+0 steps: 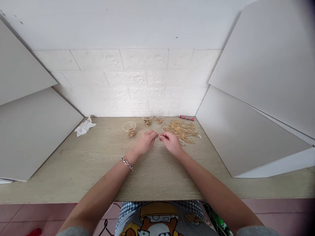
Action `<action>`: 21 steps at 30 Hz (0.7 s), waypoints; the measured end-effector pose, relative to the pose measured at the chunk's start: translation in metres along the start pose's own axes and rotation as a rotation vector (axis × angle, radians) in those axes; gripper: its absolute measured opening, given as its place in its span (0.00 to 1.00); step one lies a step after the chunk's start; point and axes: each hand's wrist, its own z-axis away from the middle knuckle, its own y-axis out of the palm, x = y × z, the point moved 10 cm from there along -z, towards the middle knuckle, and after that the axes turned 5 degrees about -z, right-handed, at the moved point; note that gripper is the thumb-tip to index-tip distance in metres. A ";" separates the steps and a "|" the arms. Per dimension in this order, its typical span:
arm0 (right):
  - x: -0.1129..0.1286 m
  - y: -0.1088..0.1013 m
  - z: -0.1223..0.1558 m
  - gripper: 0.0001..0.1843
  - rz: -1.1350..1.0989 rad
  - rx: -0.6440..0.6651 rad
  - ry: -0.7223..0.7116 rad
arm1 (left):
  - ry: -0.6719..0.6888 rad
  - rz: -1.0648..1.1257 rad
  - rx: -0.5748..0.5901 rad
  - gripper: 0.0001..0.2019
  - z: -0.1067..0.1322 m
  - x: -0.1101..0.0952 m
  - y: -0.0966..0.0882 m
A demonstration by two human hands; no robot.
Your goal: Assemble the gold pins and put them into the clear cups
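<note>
My left hand (pixel 147 140) and my right hand (pixel 171 142) meet over the middle of the table, fingertips almost touching. Both are closed in a pinch. A tiny gold-coloured bit shows between them, too small to name, and I cannot tell which hand holds it. Just right of my right hand spreads a loose pile of thin gold-coloured sticks (pixel 180 129). To the left of my left hand stands a clear plastic cup (pixel 129 125) with small gold pieces at its bottom. Two more clear cups, one (pixel 147 118) and another (pixel 159 117), hold gold pieces behind my hands.
A red printed tube (pixel 187 118) lies behind the pile, near the wall. At the back left is a crumpled white tissue (pixel 85 127). White panels, left (pixel 36 131) and right (pixel 228 137), flank the wooden table (pixel 98 177). A white brick-pattern wall (pixel 137 78) closes the back.
</note>
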 end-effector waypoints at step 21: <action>0.003 -0.003 0.002 0.08 0.070 -0.095 -0.017 | -0.123 0.054 -0.054 0.10 0.000 0.005 0.006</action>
